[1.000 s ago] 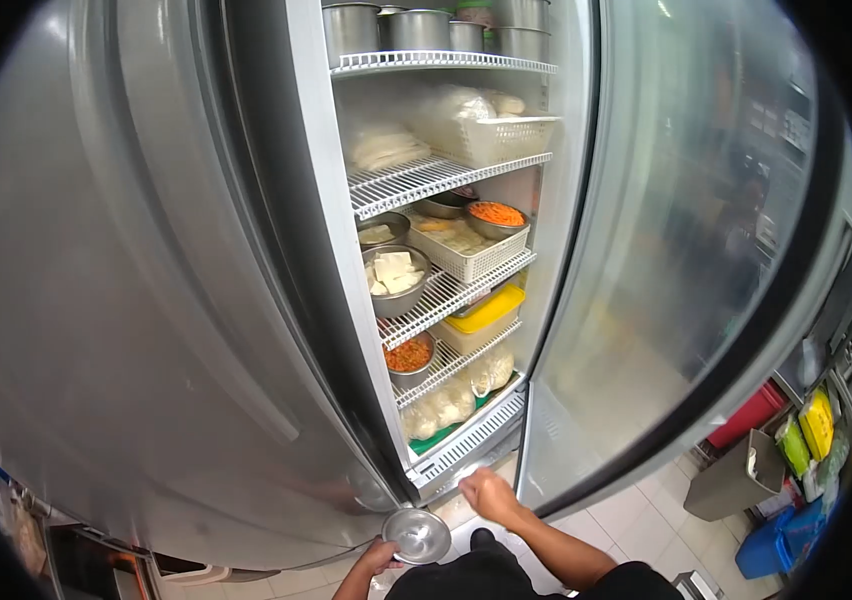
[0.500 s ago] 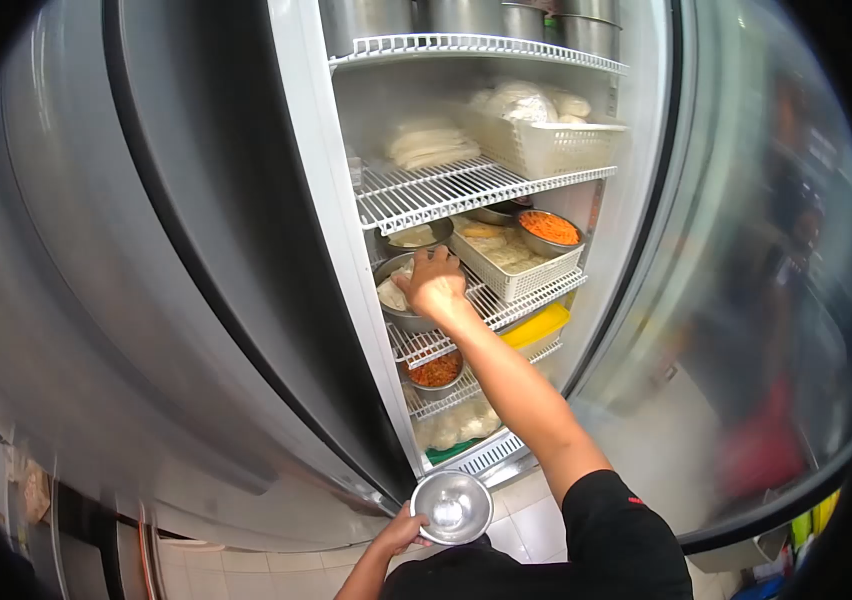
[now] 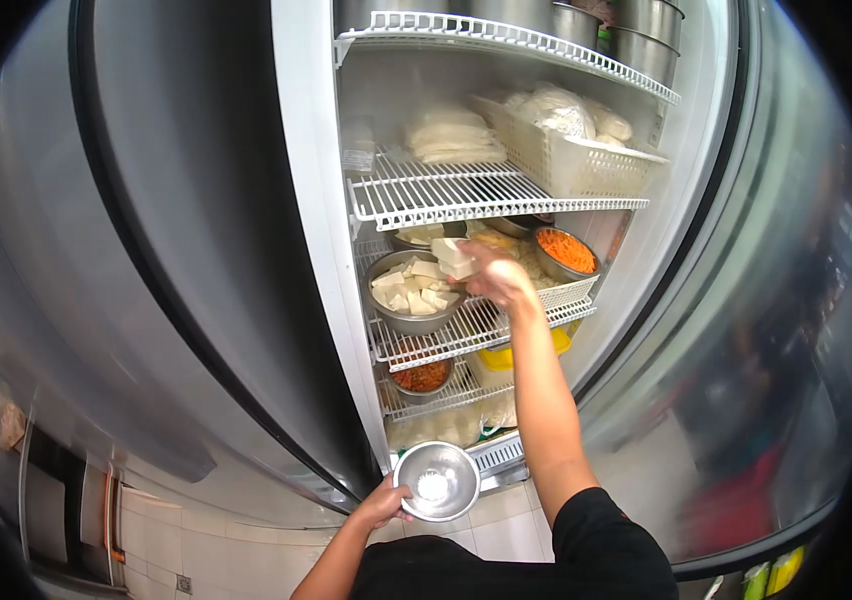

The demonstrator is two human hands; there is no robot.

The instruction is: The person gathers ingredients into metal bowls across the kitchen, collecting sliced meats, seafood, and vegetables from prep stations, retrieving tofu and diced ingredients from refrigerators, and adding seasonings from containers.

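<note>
The fingers of the right hand (image 3: 499, 278) grasp a white tofu block (image 3: 454, 258), raised just above the right side of a steel mixing bowl (image 3: 414, 325) that holds more tofu pieces (image 3: 406, 288). The fingers of the left hand (image 3: 382, 502) clasp the rim of a 2nd steel bowl (image 3: 457, 480), low in front of the refrigerator (image 3: 318, 200). The mixing bowl stands on a white wire shelf (image 3: 486, 322), with a plastic basket (image 3: 570, 293) and a bowl of shredded carrot (image 3: 566, 251) to its right. Below are a bowl of chopped orange food (image 3: 422, 377) and a container with a yellow lid (image 3: 554, 345). On the shelf above, a stack of flat white goods (image 3: 454, 137) lies beside a perforated basket (image 3: 601, 172) of wrapped bundles (image 3: 556, 110); steel pots (image 3: 576, 25) stand on the top shelf (image 3: 506, 35). The glass door (image 3: 736, 400) is swung out at right.
</note>
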